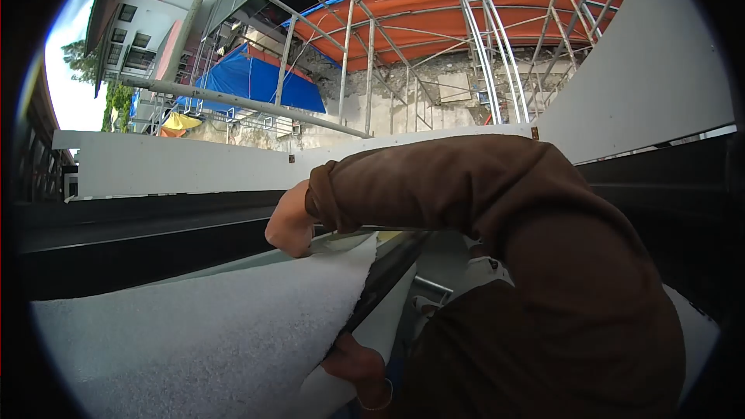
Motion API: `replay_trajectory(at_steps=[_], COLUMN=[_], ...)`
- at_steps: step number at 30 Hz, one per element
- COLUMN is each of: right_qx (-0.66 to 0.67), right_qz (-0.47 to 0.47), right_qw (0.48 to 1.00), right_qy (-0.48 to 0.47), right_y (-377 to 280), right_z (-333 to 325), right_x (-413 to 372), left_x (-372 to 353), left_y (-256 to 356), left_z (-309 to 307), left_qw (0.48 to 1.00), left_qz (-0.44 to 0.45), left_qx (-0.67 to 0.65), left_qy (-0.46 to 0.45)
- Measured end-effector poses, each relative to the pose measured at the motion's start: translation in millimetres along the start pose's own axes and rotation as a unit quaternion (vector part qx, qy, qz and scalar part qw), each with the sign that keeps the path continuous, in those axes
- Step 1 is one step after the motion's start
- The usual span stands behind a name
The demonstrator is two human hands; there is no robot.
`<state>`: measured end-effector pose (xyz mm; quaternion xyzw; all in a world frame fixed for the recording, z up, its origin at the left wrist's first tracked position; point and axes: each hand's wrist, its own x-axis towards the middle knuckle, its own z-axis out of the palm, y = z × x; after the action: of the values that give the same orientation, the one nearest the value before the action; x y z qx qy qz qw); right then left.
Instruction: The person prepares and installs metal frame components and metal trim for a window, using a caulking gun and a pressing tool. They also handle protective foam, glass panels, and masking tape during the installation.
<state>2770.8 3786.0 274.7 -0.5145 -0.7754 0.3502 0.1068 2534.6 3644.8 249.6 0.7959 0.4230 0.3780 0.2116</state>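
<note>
A large pale grey sheet (194, 334) with a grainy, foam-like surface fills the lower left. My right hand (289, 226), at the end of a brown sleeve (466, 186) that reaches across from the right, is closed on the sheet's upper corner. At the bottom centre, my left hand (355, 366), a thin bangle on its wrist, grips the sheet's right edge from underneath. The fingers of both hands are mostly hidden by the sheet.
A dark channel or rail (140, 233) runs behind the sheet, with white panels (178, 163) above it and to the right (652, 70). Beyond stand metal scaffolding (349, 54), an orange tarp (466, 8), a blue tarp (248, 77) and a building (132, 23).
</note>
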Motion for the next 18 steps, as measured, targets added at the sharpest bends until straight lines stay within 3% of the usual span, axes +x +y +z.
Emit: replay_trajectory(at_steps=[2,3,4,5,6,7,8,10,11,12,15,18], right_qx=[-0.193,-0.234,-0.259,-0.338,-0.371,-0.346,-0.311,-0.107,-0.104,-0.072,-0.17,-0.069], right_qz=[-0.03,-0.142,-0.224,-0.193,-0.204,-0.255,-0.304,-0.475,-0.466,-0.506,-0.465,-0.49], right_qw=[0.978,0.957,0.938,0.917,0.904,0.901,0.897,0.874,0.876,0.859,0.866,0.869], right_qy=[-0.071,-0.1,-0.049,-0.088,-0.063,-0.069,-0.079,-0.003,-0.068,-0.004,-0.073,-0.026], right_y=[0.9,5.1,26.1,24.5,42.9,46.4,48.4,96.2,103.7,99.4,103.0,116.6], right_z=[7.0,14.7,29.8,35.6,61.1,52.5,49.1,76.5,80.7,91.2,79.9,95.8], right_x=[12.8,10.3,10.4,0.5,11.6,3.7,-2.4,29.1,41.3,38.3,27.0,30.2], left_x=[-1.0,-2.2,-2.6,-0.9,3.5,6.3,5.0,2.0,3.3,5.0,6.9,8.1], left_y=[-2.3,-12.2,-5.5,5.3,13.5,18.1,21.3,23.6,23.5,22.6,11.2,4.3], left_z=[2.6,3.1,1.2,0.7,2.7,2.0,-1.3,-2.6,-1.8,-1.1,2.3,7.9], left_qw=[1.0,1.0,0.999,1.0,1.0,1.0,0.999,0.997,0.998,0.998,0.999,0.999], left_qz=[-0.022,-0.004,0.01,0.003,-0.005,0.003,-0.035,-0.068,-0.051,-0.034,-0.006,0.004], left_qx=[0.0,-0.03,-0.035,-0.024,-0.014,-0.019,-0.013,-0.016,-0.021,-0.026,-0.043,-0.054], left_qy=[0.002,0.003,0.02,0.0,-0.012,0.02,-0.01,-0.027,-0.03,-0.037,-0.019,-0.005])
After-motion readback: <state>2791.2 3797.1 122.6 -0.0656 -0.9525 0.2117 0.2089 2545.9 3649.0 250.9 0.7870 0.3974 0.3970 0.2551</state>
